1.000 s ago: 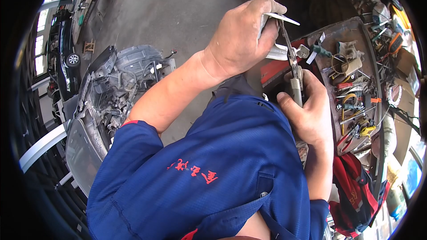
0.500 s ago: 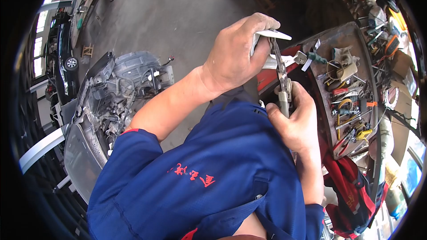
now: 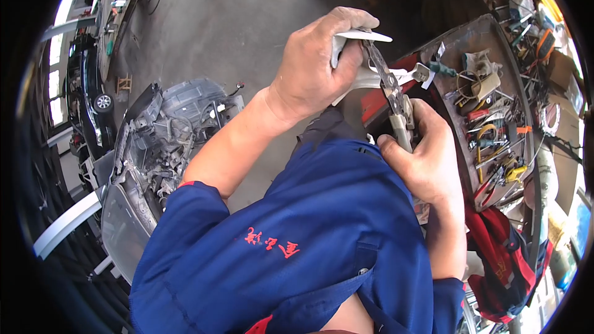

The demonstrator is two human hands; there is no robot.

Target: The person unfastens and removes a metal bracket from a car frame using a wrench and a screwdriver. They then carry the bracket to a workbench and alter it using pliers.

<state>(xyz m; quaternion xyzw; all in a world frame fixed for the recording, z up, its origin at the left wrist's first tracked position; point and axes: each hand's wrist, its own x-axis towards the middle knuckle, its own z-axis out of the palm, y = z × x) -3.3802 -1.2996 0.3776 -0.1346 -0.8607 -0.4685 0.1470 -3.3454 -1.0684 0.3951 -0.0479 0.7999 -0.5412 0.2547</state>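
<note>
My left hand (image 3: 312, 68) is closed around a white, curved, plastic-looking piece (image 3: 365, 35), thumb below and fingers over the top. Metal pliers (image 3: 390, 83) reach up to this piece, their narrow jaws meeting its underside by my left thumb. My right hand (image 3: 427, 154) grips the pliers by the handles, lower down and to the right. Behind the jaws runs another white curved length (image 3: 399, 76) with a socket-like end; I cannot tell whether it belongs to the same piece.
On the right stands a metal tool tray (image 3: 448, 49) with screwdrivers, pliers and a roll of tape. A red and dark garment (image 3: 504, 260) hangs below it. Left of me is a vehicle front with exposed parts (image 3: 167, 142). A dark car (image 3: 93, 99) stands farther off.
My left hand and the white piece have shifted slightly left and up in view. My right hand sits a little farther right, and the pliers now slant more. Both grips hold.
</note>
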